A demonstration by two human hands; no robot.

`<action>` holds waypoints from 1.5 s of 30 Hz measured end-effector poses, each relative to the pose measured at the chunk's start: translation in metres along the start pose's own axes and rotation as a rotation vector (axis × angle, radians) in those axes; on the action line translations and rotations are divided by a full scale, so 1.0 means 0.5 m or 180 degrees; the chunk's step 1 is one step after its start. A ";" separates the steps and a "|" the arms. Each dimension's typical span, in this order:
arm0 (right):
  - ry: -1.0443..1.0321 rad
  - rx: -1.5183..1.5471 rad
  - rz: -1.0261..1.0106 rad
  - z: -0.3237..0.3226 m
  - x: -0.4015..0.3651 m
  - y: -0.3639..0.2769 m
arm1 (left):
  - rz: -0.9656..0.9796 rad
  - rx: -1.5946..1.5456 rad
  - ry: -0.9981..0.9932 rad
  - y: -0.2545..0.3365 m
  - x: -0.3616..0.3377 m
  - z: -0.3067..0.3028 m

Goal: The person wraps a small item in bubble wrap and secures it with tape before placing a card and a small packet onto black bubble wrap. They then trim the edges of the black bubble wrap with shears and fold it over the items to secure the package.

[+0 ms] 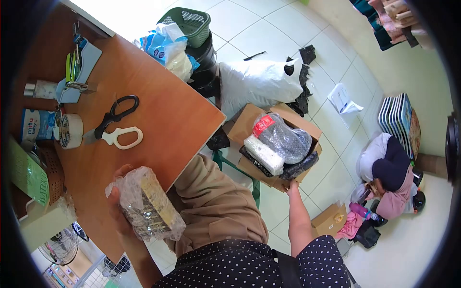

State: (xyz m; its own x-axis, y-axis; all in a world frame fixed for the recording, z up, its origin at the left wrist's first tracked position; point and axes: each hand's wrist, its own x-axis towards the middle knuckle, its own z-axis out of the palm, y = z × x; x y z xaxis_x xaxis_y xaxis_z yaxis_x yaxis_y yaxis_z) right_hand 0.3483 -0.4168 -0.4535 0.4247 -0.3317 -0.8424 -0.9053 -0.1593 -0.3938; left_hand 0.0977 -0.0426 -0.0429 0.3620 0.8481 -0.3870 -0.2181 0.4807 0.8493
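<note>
My left hand [116, 210] is wrapped round a bubble-wrapped package [152, 205], a block with yellowish and dark sides, held above my lap beside the table. At the lower edge of an open cardboard box [247, 126] is my right hand [291, 186], its fingers closed on the cardboard and partly hidden. Inside that box lie a grey bubble-wrapped parcel [288, 142] with a red label, a white wrapped parcel [263, 154] and black-wrapped parcels [301, 166]. Scissors [115, 126] with one black and one white handle lie on the wooden table [165, 113].
Tape [71, 131] and a stationery holder [86, 62] stand on the table. Beyond it are a green basket [194, 24] and a large white sack [259, 84]. Another person [391, 177] crouches at right, near a small cardboard box [330, 221].
</note>
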 end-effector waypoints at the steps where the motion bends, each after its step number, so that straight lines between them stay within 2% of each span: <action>1: -0.0034 -0.0012 -0.0001 0.010 0.014 -0.002 | -0.0051 -0.0048 -0.0050 -0.001 0.002 -0.007; 5: 0.0069 0.0249 0.0069 0.012 0.011 -0.005 | -0.0059 -0.0072 -0.0105 -0.003 0.006 -0.018; 8: -0.0099 0.0152 0.0382 -0.005 0.021 -0.013 | -0.0020 -0.0112 -0.0087 -0.005 0.006 -0.024; 10: -0.0259 0.0549 0.0752 -0.015 0.039 -0.015 | -0.0047 -0.0256 0.0041 -0.006 0.006 -0.028; 15: -0.0555 0.0869 0.0742 -0.046 0.000 -0.039 | -0.0021 -0.0213 -0.0025 -0.005 0.010 -0.047; 17: -0.0989 0.1096 0.0714 -0.069 0.003 -0.032 | -0.0020 -0.0174 -0.0010 -0.004 0.010 -0.052; 18: -0.1107 0.0818 0.0721 -0.072 -0.005 -0.039 | 0.0025 -0.0110 0.0014 -0.002 0.010 -0.052; 22: -0.0932 0.1079 0.0639 -0.069 -0.046 -0.032 | 0.0170 0.0286 0.0128 0.000 0.010 -0.069; 29: -0.0951 0.0927 0.0627 -0.041 -0.013 -0.006 | 0.0190 0.0026 0.0167 -0.007 0.001 -0.051; 32: -0.0764 0.0832 0.0629 -0.047 -0.013 0.002 | -0.0059 0.0017 -0.0031 -0.018 -0.013 -0.028; 34: -0.1232 0.0754 0.0509 -0.061 -0.030 0.004 | -0.0152 0.0087 -0.0084 -0.038 -0.033 0.017; 35: -0.1235 0.0742 0.0515 -0.058 -0.043 -0.002 | -0.0223 0.0373 -0.0253 -0.043 -0.039 0.048; 37: 0.0424 0.0158 0.0358 -0.036 -0.114 -0.039 | -0.0326 0.0765 -0.0414 -0.052 -0.048 0.124; 38: 0.0408 0.0154 0.0348 -0.031 -0.126 -0.040 | -0.0556 0.0761 -0.0649 -0.062 -0.044 0.128; 40: 0.1786 -0.0364 -0.1024 -0.018 -0.153 -0.034 | -0.0912 0.0529 -0.0898 -0.091 -0.033 0.134; 42: 0.1110 -0.0188 -0.2555 0.009 -0.225 -0.052 | -0.1007 0.0435 -0.1020 -0.125 -0.020 0.132; 44: -0.0733 0.0226 -0.2087 0.060 -0.450 -0.157 | -0.1032 0.0758 -0.1151 -0.148 -0.016 0.138; 45: -0.1957 0.0335 -0.1835 0.071 -0.510 -0.179 | -0.1005 0.0744 -0.1148 -0.160 -0.017 0.139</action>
State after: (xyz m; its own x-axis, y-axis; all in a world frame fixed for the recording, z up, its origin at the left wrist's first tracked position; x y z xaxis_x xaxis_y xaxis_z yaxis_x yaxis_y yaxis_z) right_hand 0.3211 -0.2852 -0.2165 0.7698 0.3440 -0.5377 -0.5565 -0.0510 -0.8293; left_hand 0.1752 -0.1036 -0.0826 0.6748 0.5198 -0.5239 0.1448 0.6028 0.7846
